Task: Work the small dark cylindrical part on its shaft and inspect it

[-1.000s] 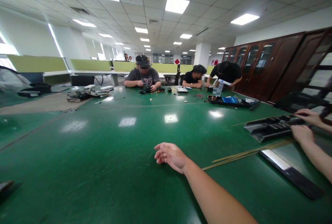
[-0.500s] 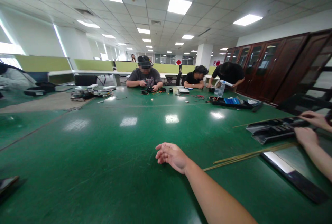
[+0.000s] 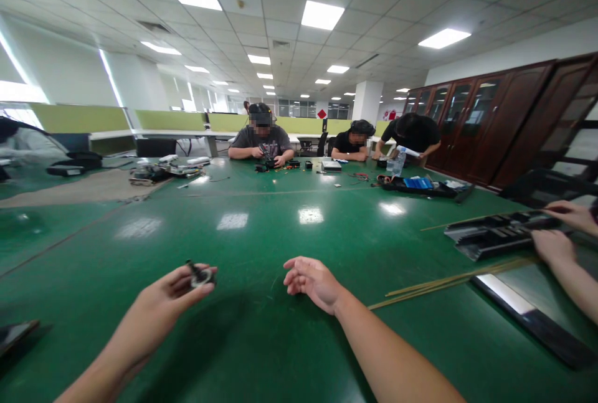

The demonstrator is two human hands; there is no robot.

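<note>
Between the thumb and fingers of my left hand [image 3: 163, 297] is a small dark round part [image 3: 202, 276] with a pale ring and a short stub sticking up; its exact kind is unclear. The hand is raised over the green tabletop [image 3: 252, 353], casting a shadow on it. To its right, my right hand [image 3: 311, 281] rests near the table surface, palm turned inward, fingers loosely curled and open. Nothing shows in it. Thin brass-coloured rods [image 3: 434, 281] lie just right of my right forearm.
At right, another person's hands [image 3: 555, 247] are on dark metal channel pieces [image 3: 495, 235]. A long dark flat bar [image 3: 537, 322] lies nearer. A dark tray with blue packets [image 3: 418, 184] and a clear bottle [image 3: 397, 163] stand farther back. Several people work across the table.
My left hand has come into view from the lower left, carrying the small dark round part. My right hand has stayed almost in place.
</note>
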